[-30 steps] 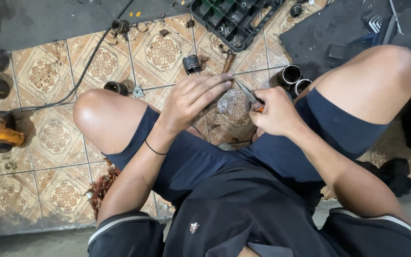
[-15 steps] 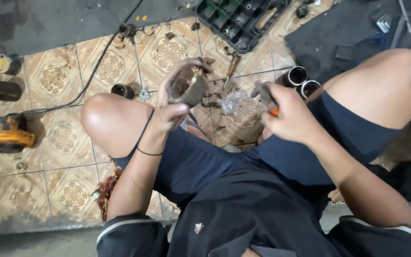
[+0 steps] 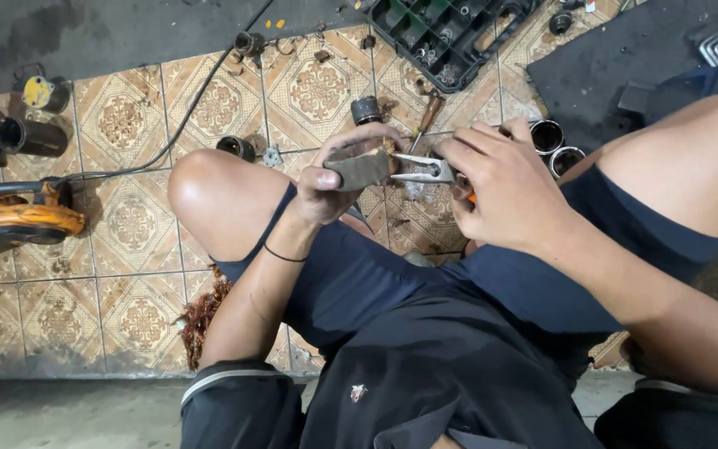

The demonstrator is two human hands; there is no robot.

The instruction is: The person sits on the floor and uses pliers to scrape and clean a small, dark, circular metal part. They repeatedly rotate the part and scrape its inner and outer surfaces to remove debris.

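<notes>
My left hand (image 3: 334, 179) grips a dark, round metal motor part (image 3: 363, 166) raised between my knees. My right hand (image 3: 504, 187) holds pliers (image 3: 425, 170) with an orange handle, and their jaws point left and touch the edge of that part. Both hands hover above the patterned tile floor (image 3: 135, 224), over a patch of small scraps (image 3: 421, 220).
A black tool tray (image 3: 450, 33) with sockets lies at the top. Two open metal cylinders (image 3: 554, 145) stand by my right knee. An orange power tool (image 3: 18, 220) and a cable (image 3: 184, 116) lie left. Copper wire (image 3: 201, 312) is heaped under my left thigh.
Both hands rose from the floor. My left hand lifted the round part and turned it, and the right hand brought the pliers' jaws to its edge.
</notes>
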